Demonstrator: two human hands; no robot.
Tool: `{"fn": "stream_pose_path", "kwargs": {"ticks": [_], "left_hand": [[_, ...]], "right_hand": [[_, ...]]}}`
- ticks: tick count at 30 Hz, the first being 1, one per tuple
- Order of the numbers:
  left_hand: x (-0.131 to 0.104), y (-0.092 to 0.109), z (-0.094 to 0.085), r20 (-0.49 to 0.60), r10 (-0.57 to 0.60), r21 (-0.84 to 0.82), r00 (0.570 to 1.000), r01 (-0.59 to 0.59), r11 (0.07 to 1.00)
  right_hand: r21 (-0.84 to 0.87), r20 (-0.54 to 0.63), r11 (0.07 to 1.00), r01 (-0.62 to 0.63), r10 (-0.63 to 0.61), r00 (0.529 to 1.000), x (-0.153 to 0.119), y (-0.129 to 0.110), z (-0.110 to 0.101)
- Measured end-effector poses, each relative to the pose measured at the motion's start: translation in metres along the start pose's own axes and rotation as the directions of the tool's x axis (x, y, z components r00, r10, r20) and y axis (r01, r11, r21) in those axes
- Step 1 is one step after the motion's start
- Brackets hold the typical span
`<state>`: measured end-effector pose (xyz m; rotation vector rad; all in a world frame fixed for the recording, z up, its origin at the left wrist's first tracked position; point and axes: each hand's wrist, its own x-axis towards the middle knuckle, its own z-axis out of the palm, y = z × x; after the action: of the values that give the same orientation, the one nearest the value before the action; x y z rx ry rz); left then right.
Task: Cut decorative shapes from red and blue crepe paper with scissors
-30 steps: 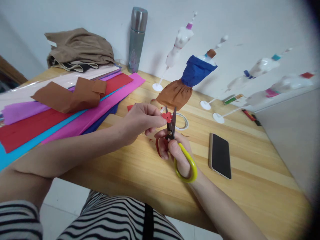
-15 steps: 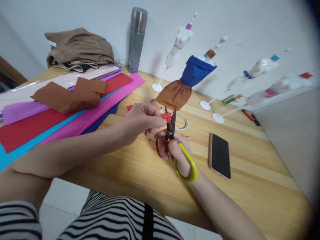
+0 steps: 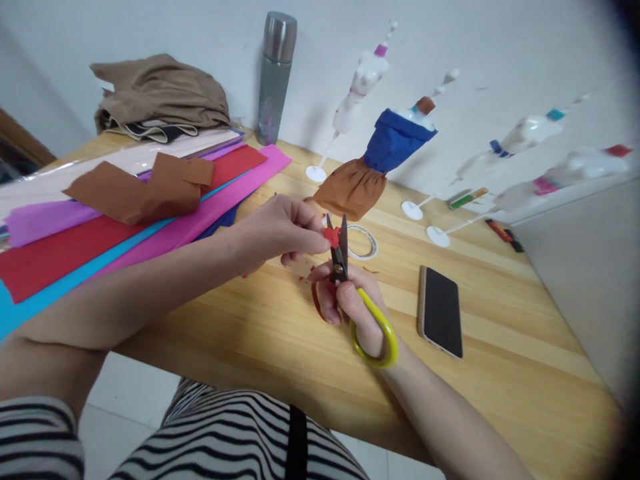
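Observation:
Between thumb and fingers, my left hand pinches a small red paper flower. My right hand grips scissors with yellow-green handles, their dark blades parted slightly around the flower's edge. Tiny red scraps lie on the table beneath my hands. Just beyond them stands a mannequin doll form wearing a blue top and a gathered brown skirt. A roll of tape lies flat behind the scissors, partly hidden by the blades.
Left on the wooden table are coloured crepe paper strips, a brown paper piece and folded brown cloth. A thermos stands at the back. White mannequin forms line the wall; a phone lies at right.
The scissor blades have closed a little on the red flower, and the flower has turned slightly in my left fingers. Both hands stay in nearly the same place.

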<state>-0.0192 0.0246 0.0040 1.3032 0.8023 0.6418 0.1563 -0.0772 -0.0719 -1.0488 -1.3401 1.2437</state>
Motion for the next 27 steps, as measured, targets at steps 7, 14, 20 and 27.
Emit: {"fn": "stream_pose_path", "kwargs": {"ticks": [7,14,20,27], "left_hand": [[0.0037,-0.0032,-0.0029,-0.002,0.03,-0.015,1.0,-0.03,0.999],[0.0029,-0.0013,-0.0046,-0.008,-0.008,-0.003,1.0,0.008,1.0],[0.002,0.0008,-0.0057,0.025,-0.065,-0.022,0.998,0.066,0.998],[0.0013,0.0054,-0.0067,0.073,-0.118,-0.016,0.99,0.12,0.993]], "right_hand": [[-0.007,0.025,1.0,-0.012,0.013,1.0,-0.0002,-0.0008,0.0],[0.022,0.036,1.0,-0.014,0.013,0.999,-0.0004,-0.0013,0.0014],[-0.003,0.026,1.0,0.003,-0.003,1.0,0.0003,-0.0034,0.0014],[-0.067,0.068,0.997,0.035,-0.03,0.997,0.0002,-0.0035,-0.0019]]}}
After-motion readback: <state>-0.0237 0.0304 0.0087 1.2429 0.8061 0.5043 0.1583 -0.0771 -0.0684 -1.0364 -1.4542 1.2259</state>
